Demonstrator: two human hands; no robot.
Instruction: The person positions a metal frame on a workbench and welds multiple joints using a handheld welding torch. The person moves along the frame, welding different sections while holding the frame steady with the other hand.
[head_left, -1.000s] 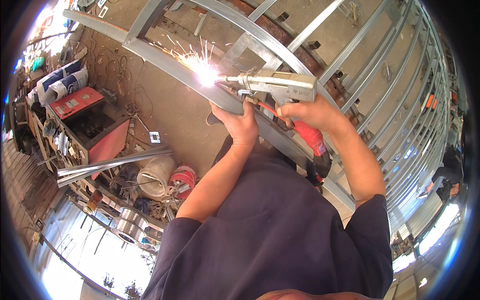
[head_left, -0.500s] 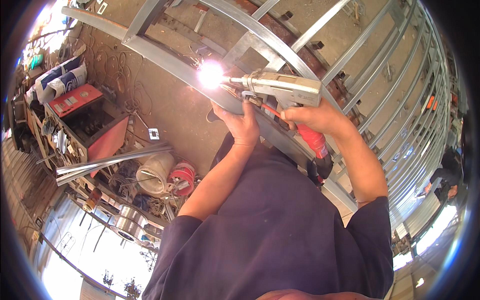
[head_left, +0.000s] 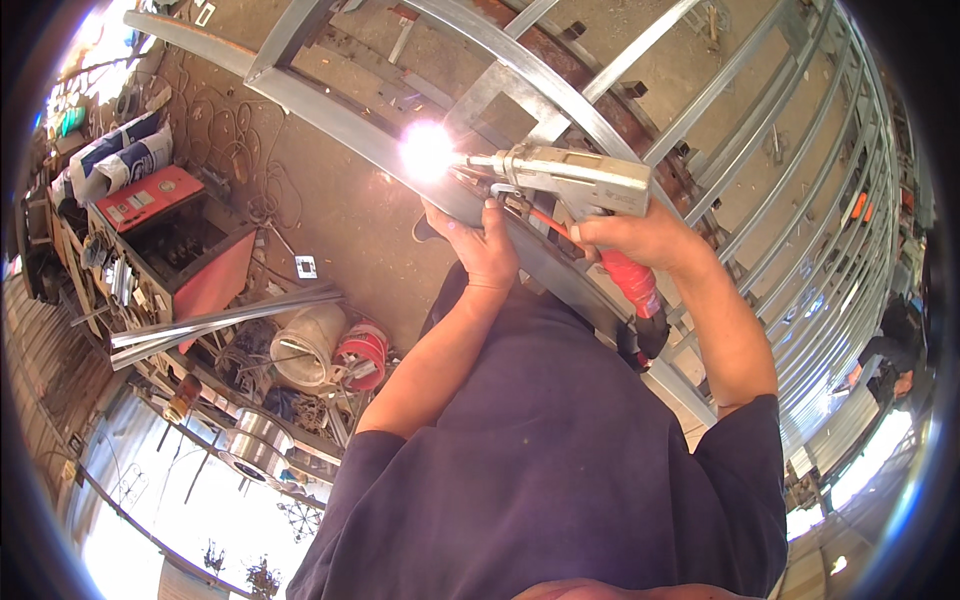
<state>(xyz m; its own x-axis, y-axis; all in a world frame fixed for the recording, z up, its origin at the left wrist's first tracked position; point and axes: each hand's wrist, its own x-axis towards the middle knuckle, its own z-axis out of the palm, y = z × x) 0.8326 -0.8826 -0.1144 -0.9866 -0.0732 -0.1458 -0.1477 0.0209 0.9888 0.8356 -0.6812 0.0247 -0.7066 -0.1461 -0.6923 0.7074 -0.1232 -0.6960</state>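
Note:
My right hand [head_left: 645, 235] is wrapped around the grip of a metallic welding gun [head_left: 570, 172], which has a red sleeve [head_left: 630, 280] below it. From the gun's nozzle a blinding white-pink glare [head_left: 427, 151] burns on the grey metal beam [head_left: 345, 135], hiding the spot beneath it. Just below the nozzle, my left hand [head_left: 482, 248] grips the near edge of that beam, thumb up beside the gun's front. Some of its fingers are out of sight behind the metal. The beam forms part of a large frame with curved and straight bars.
More shiny bars [head_left: 740, 80] spread across the right side. To the left stand a red open-sided machine [head_left: 165, 200], white and blue sacks [head_left: 135, 155], a whitish bucket [head_left: 303, 345] and a red bucket [head_left: 362, 355]. Loose metal profiles [head_left: 225, 322] and cables [head_left: 240, 150] lie there. A person [head_left: 890, 350] is at far right.
The welding gun and its glare have shifted slightly to the right along the beam, my right hand moving with them. Fewer sparks show above the glare. My left hand has stayed in place.

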